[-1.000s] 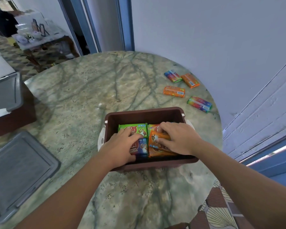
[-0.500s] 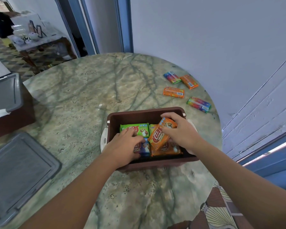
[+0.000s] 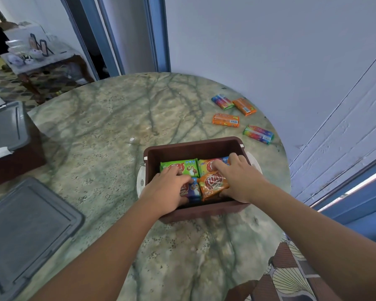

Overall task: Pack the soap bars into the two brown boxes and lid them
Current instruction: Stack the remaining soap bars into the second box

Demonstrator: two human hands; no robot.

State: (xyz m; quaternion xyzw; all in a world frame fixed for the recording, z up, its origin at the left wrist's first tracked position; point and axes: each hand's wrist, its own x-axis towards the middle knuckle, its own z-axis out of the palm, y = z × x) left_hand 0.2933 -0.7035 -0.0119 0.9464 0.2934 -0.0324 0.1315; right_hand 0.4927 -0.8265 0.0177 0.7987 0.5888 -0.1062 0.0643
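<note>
Soap bars fill the floor of the open brown box (image 3: 195,148) that sits near the front of a round table (image 3: 100,135) topped in green-veined marble. Four wrapped packs show inside it: a green pack (image 3: 179,165) at the back left, a green-and-orange pack (image 3: 206,165) at the back right, a blue pack (image 3: 193,189) at the front left and an orange pack (image 3: 213,184) at the front right.

Both hands are down in the box. The left hand (image 3: 168,189) lies over the blue pack with curled fingers pressing on it and on the edge of the green one — whether it actually grips either I cannot tell. The right hand (image 3: 240,178) is wrapped round the orange pack, fingers over its far edge and thumb at its near corner.

Four more bars lie loose on the marble at the far right: a rainbow-wrapped bar (image 3: 222,101) just beside an orange bar (image 3: 244,106), another orange bar (image 3: 225,120) nearer, and a second rainbow bar (image 3: 258,134) close to the table edge.

A grey lid (image 3: 24,231) lies flat at the near left — beyond it stands the second brown box (image 3: 13,161) with a grey lid on top (image 3: 4,129); only part of it is in view.

White walls meet blue door frames behind the table. Through the doorway at the left stands a side table (image 3: 41,59) with small things on it, over a patterned tile floor (image 3: 291,276).
</note>
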